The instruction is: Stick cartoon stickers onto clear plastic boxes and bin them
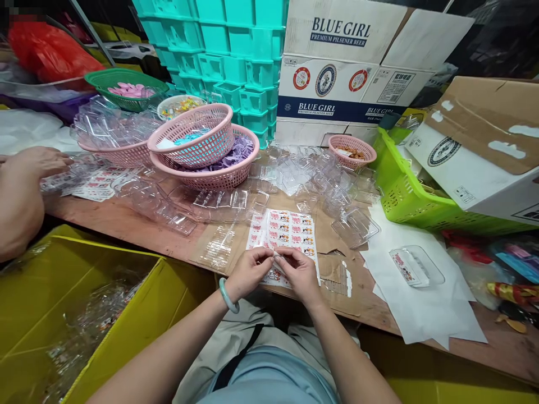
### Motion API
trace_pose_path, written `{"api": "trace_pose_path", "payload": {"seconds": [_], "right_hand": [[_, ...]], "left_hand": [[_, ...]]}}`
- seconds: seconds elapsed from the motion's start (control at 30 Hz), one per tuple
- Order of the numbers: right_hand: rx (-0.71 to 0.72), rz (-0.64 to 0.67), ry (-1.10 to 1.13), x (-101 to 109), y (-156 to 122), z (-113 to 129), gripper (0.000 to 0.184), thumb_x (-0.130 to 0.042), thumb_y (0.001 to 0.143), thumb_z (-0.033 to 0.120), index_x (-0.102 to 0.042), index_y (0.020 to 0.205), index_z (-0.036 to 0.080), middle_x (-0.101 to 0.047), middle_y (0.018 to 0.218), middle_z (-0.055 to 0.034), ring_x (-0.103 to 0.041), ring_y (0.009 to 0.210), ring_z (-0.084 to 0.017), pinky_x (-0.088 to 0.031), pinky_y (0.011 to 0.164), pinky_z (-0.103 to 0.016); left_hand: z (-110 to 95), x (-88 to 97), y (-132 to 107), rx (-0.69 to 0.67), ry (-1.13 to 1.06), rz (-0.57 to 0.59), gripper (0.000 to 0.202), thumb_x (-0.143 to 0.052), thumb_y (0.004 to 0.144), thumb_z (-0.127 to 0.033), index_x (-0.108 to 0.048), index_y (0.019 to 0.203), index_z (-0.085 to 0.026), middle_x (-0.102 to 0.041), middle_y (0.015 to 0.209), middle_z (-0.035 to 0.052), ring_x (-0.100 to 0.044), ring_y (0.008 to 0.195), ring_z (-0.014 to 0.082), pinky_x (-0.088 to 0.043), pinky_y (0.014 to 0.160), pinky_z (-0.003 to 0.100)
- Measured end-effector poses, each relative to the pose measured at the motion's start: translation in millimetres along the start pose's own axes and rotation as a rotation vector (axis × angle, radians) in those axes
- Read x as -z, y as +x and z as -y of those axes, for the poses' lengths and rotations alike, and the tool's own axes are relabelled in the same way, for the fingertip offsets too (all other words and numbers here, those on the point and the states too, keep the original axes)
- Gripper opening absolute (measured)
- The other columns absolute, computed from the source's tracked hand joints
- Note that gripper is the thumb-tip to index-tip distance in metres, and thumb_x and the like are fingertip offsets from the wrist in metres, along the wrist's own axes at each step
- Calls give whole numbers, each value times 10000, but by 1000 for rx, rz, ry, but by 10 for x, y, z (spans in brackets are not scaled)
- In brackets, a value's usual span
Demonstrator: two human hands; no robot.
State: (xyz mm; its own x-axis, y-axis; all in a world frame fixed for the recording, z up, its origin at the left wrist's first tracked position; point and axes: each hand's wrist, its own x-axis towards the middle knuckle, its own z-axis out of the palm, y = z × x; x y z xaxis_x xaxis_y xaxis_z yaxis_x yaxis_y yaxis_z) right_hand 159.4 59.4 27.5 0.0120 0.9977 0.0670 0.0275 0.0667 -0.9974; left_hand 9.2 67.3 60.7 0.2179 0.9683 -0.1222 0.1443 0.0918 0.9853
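My left hand (249,275), with a pale green bangle (228,296) on its wrist, pinches thumb against fingers at the front of a sticker sheet (295,229). Meeting it fingertip to fingertip, my right hand (302,276) is also closed in a pinch. Between them shows a small white edge of the sheet, curled up; whether a single sticker is coming off cannot be made out. The sheet carries rows of pink lettering and cartoon cats and lies on flattened cardboard (332,269). To the right, a clear plastic box (429,264) bearing one such sticker rests on white paper (425,314).
Clear plastic shells (223,205) lie behind the sheet, near pink baskets (206,178) of purple and blue pieces. A lime-green crate (404,191) stands right; a yellow bin (126,314) is below left. Another person's hand (40,163) is at far left.
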Motion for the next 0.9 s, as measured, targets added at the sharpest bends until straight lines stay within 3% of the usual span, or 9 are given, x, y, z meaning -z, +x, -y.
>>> {"api": "trace_pose_path", "payload": {"seconds": [0.13,0.33,0.5,0.6,0.67,0.73,0.83,0.9], "right_hand": [[-101,-6,88,-2,33,36,193,-729,734,367,-734,830,199,-731,900,-45,-664,889,-204,-512,875,-350],[-165,-41,233,-17,48,6,238,-733,737,401,-688,814,181,-699,800,-24,-637,738,-158,-521,715,-284],[-132,-297,464,151,225,-78,258,-725,746,418,-616,839,203,-704,841,-32,-675,778,-169,-560,744,-329],[-7,-486,460,313,317,6,224,-670,793,424,-593,834,218,-706,871,-32,-684,835,-179,-568,794,-372],[112,-576,325,361,279,130,166,-624,842,385,-605,876,223,-704,959,-41,-674,920,-185,-549,864,-398],[278,-551,40,336,160,256,107,-588,877,304,-630,942,230,-680,1074,-56,-640,1030,-200,-503,954,-426],[554,-327,-431,238,-71,335,205,-564,870,155,-646,1030,255,-660,1128,-64,-578,1140,-221,-442,1035,-459],[643,-204,-608,216,-199,308,318,-555,850,98,-627,1107,271,-645,1171,-71,-527,1213,-237,-411,1066,-485]], "left_hand": [[34,2,3,-24,71,-21,233,-561,739,-330,-681,761,-132,-615,701,28,-515,646,132,-405,596,231],[-25,-45,-7,43,5,-27,193,-581,694,-319,-648,672,-139,-545,590,-12,-440,558,101,-357,541,219],[64,17,-12,194,-54,-47,250,-605,690,-375,-645,730,-132,-469,516,-41,-375,456,85,-295,461,216],[104,115,-97,130,34,-154,275,-622,727,-374,-653,871,-142,-494,578,-32,-430,493,104,-355,494,228],[53,130,-181,-5,127,-307,347,-666,738,-359,-641,1029,-172,-550,702,-9,-490,592,121,-414,580,239],[-50,60,-246,-72,103,-314,361,-685,760,-377,-641,1072,-200,-600,858,28,-540,727,141,-448,682,247],[-206,-186,-242,54,-264,-8,338,-620,821,-471,-678,1004,-193,-639,1022,76,-578,920,191,-480,790,285],[-251,-375,-172,160,-520,108,343,-624,821,-482,-691,986,-188,-657,1046,83,-583,972,206,-486,829,307]]}}
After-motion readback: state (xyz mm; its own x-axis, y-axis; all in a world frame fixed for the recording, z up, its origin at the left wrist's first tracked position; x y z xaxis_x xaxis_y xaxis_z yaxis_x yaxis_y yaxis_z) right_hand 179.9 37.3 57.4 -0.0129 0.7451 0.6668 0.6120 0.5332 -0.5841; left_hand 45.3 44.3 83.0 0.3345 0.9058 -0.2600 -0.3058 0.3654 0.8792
